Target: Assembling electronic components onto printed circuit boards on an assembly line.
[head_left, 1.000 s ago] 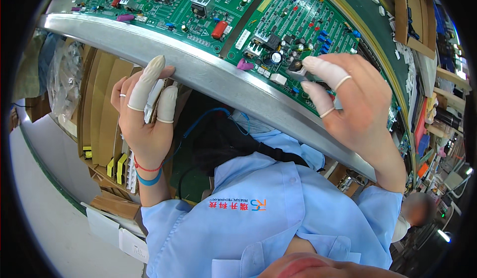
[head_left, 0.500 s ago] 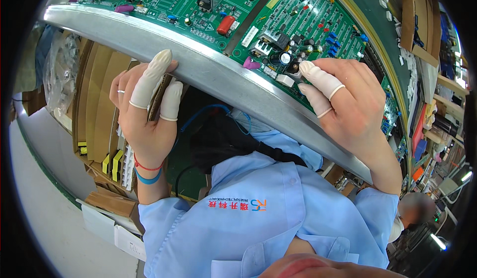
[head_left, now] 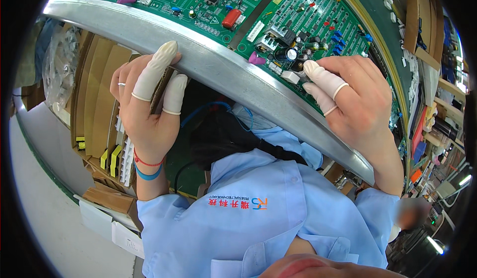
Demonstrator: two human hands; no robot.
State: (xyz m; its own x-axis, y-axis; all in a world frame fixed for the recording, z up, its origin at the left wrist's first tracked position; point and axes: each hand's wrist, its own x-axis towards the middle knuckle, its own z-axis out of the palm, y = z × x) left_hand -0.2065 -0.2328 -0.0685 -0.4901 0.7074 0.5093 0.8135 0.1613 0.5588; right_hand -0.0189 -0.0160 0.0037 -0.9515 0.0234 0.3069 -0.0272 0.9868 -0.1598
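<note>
My right hand (head_left: 355, 87) is at the near edge of a green circuit board (head_left: 278, 15). White finger cots cover its thumb and index finger, which close together beside a white block-shaped part (head_left: 290, 77) and several black capacitors (head_left: 285, 54). Whatever lies between those fingertips is mostly hidden. My left hand (head_left: 149, 97), with cots on thumb and index finger too, is below the metal rail (head_left: 208, 54). Its index finger stretches to the rail's edge, apart from the thumb. A corrugated cardboard edge (head_left: 161, 87) shows in the gap between them.
A second board with a red capacitor (head_left: 231, 18) lies left of the first, across a narrow gap. Cardboard boxes (head_left: 97, 89) and a clear plastic bag (head_left: 59, 69) are at the left. Loose white parts line the far side of the green belt (head_left: 370, 17).
Both boards have shifted slightly right along the rail, and my right hand has moved with them. My left hand has shifted slightly right and up, its pose nearly unchanged.
</note>
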